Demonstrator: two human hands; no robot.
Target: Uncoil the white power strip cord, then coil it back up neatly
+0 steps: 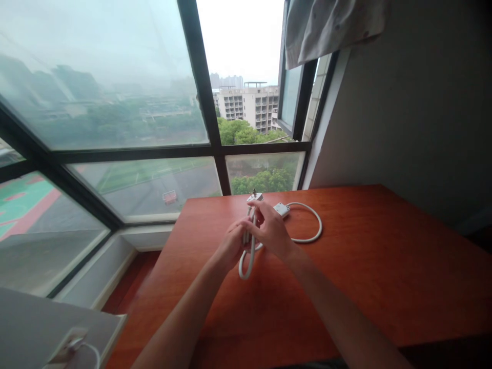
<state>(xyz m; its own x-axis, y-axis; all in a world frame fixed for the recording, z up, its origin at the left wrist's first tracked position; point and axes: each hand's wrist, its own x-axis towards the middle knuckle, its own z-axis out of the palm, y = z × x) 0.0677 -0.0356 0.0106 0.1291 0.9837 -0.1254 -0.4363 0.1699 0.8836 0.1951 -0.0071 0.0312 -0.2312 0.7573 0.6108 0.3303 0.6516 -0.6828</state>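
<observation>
1. The left hand (pixel 232 243) is closed round folded lengths of white cable (pixel 317 229), in front of the body.
2. The right hand (pixel 272 225) grasps the same bundle from the other side, thumb and fingers curled about it near the plug.
3. The plug (pixel 254 197) sticks up just beyond the right fingertips, metal prongs at its top.
4. Below the hands hangs a narrow loop of the cable; another, wider loop lies to the right on the reddish-brown counter (pixel 365 266).
5. Just beyond the right hand, partly hidden by it, is a white block (pixel 282 209) joined to that wider loop.
6. Past the counter's far edge stand dark-framed windows (pixel 215 150), with a pale curtain (pixel 330 31) hanging at upper right.
7. At lower left, a wall socket (pixel 71 344) has a white lead.
</observation>
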